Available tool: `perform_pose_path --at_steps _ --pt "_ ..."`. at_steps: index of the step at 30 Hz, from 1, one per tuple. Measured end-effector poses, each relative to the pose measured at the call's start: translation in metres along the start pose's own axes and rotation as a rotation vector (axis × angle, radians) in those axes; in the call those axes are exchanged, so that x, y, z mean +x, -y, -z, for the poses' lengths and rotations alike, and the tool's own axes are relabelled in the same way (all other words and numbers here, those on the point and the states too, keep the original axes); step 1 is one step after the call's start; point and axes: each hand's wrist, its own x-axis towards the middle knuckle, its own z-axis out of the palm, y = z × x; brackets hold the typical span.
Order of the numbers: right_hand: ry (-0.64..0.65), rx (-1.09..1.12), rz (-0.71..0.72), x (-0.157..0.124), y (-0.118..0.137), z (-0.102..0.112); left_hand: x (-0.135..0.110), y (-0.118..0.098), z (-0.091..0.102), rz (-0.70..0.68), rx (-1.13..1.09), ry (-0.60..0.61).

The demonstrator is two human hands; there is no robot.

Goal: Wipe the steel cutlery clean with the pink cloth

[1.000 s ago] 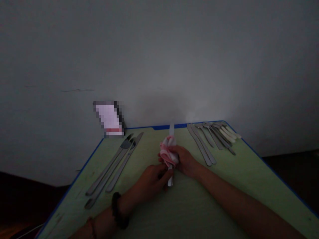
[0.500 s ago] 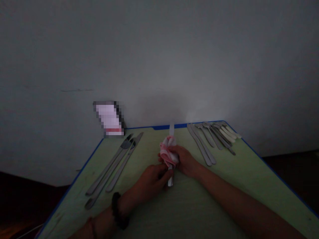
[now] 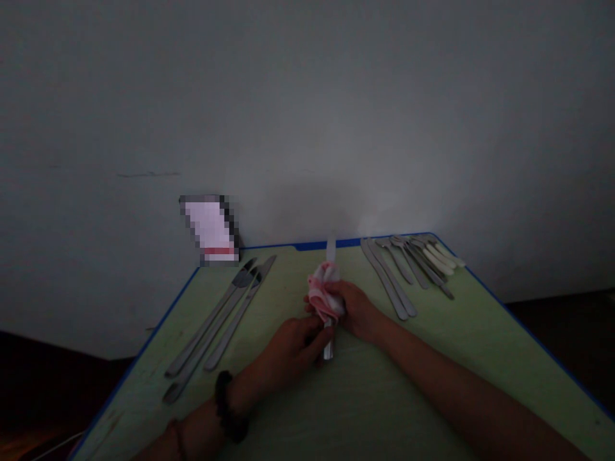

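A table knife (image 3: 328, 349) points away from me over the middle of the table, its blade showing beyond a pink and white cloth (image 3: 321, 293). My left hand (image 3: 300, 342) is closed on the knife's handle, thumb on top. Wrapped around the middle of the knife, the cloth is pinched in my right hand (image 3: 353, 308). The part of the knife inside the cloth is hidden. To the left lie a few long pieces of silver cutlery: one knife (image 3: 240, 314) and two others with dark, shiny heads, perhaps spoons (image 3: 206, 333).
On the right of the green table (image 3: 384, 397) are two table knives (image 3: 387, 278), several spoons or forks (image 3: 408, 256) and white-handled cutlery (image 3: 439, 256). A blurred-out phone-like screen (image 3: 211, 227) leans against the grey wall (image 3: 307, 115) at the back left.
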Motion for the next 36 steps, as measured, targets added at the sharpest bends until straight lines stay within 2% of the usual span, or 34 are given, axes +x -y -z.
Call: perform_pose_path --at_steps 18,25,28,32,36 --pt "-0.018 -0.031 0.040 -0.0060 0.0027 -0.0031 0.0005 0.0010 0.0001 0.016 -0.035 0.009" --pt "-0.013 -0.007 0.022 -0.0035 0.0012 -0.0018 0.0008 0.0020 -0.0019 0.033 -0.076 -0.052" --pt "0.010 0.038 0.026 -0.0022 0.0016 -0.0005 0.0012 -0.0004 -0.0001 0.036 -0.130 -0.101" --pt "0.030 0.067 0.004 -0.0015 0.0032 0.0018 0.0009 -0.0040 0.0038 0.040 -0.276 -0.074" --pt "0.063 0.050 -0.019 -0.0032 0.0042 0.0036 0.0000 -0.0057 0.0061 0.055 -0.301 -0.057"
